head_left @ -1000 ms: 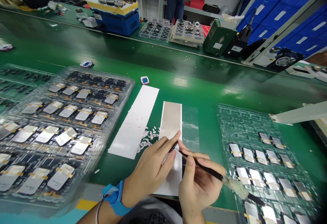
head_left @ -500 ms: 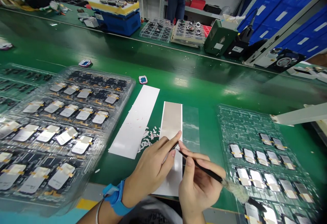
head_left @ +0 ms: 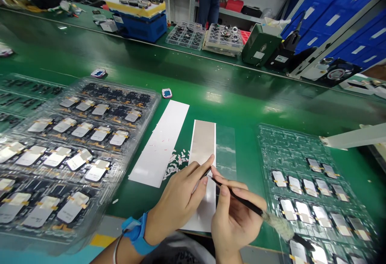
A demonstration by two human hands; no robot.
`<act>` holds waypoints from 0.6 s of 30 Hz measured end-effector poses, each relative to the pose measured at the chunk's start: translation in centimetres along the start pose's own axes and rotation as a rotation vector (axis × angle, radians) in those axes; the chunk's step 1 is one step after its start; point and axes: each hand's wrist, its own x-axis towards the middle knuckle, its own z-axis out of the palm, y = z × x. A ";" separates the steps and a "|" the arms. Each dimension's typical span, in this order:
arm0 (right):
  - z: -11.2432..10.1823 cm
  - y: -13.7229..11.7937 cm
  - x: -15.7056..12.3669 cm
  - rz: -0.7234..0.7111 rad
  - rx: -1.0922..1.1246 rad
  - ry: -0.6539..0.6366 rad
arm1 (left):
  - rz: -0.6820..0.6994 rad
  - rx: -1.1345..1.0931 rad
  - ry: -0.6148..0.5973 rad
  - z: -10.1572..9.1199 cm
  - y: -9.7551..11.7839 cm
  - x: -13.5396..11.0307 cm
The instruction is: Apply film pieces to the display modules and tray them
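My right hand (head_left: 237,215) grips black tweezers (head_left: 245,203), seen edge-on, with pale wrapping around the rear part. Their tip reaches the fingers of my left hand (head_left: 183,193). That hand is closed, thumb and index finger pinching around a small dark piece (head_left: 206,172) that is mostly hidden. Both hands hover over a white-edged strip sheet with a beige upper part (head_left: 202,137). Left of it lies a white strip sheet (head_left: 159,143) with a few tiny red-marked bits. Between the sheets are scattered small white and pink scraps (head_left: 176,162).
A large clear tray (head_left: 120,175) with rows of silver-backed modules stands left. Another clear tray (head_left: 268,143), partly filled with similar modules, lies right. Two small blue-faced pieces (head_left: 167,93) rest beyond the sheets. A pale metal bar (head_left: 352,136) juts in from the right.
The small blue-faced pieces on the green surface have shifted slightly left. Both hands and the tweezers keep nearly the same position.
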 end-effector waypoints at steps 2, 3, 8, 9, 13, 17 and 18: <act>0.0 0.0 0.0 -0.003 -0.008 0.000 | 0.005 0.000 0.001 0.0 -0.1 0.0; 0.0 0.0 0.0 -0.005 -0.010 0.001 | 0.007 0.000 0.003 0.1 -0.1 0.0; -0.1 0.0 0.0 -0.004 0.005 0.007 | 0.008 0.001 0.007 0.1 -0.1 0.0; -0.1 0.0 -0.1 -0.002 0.004 0.009 | 0.007 0.000 0.008 0.1 0.0 0.0; -0.1 0.0 0.0 0.005 0.022 0.009 | 0.010 -0.001 0.011 0.0 0.1 0.0; 0.0 0.1 0.0 0.005 0.028 -0.006 | 0.003 -0.010 0.003 -0.1 0.1 0.0; 0.0 0.1 0.0 0.003 0.027 -0.007 | 0.001 -0.012 0.002 0.0 0.1 -0.1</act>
